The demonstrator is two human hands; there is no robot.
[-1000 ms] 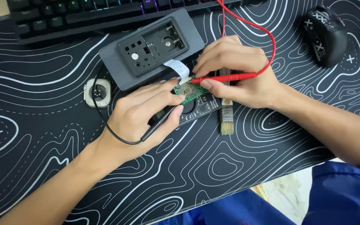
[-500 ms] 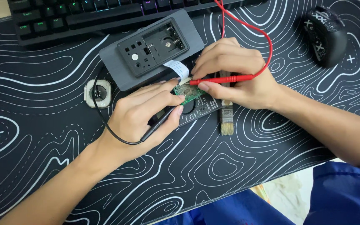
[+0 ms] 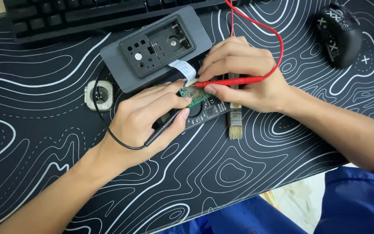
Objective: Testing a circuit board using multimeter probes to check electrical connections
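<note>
Left hand (image 3: 146, 123) grips black probe (image 3: 165, 126), right hand (image 3: 243, 76) pinches red probe (image 3: 230, 81), tips converging, prob. touching, on small green circuit board (image 3: 194, 96) w/ white ribbon cable (image 3: 183, 69).

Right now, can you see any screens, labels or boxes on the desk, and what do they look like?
Smartwatch: left of the left hand, square pale case, dark glass.
Multimeter: mostly hidden under both hands, black body with small pale markings.
Grey device case: below the keyboard, rectangular, opened, no label visible.
No boxes or packages.

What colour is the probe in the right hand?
Red probe, with a red wire, held in the right hand; head view.
</note>
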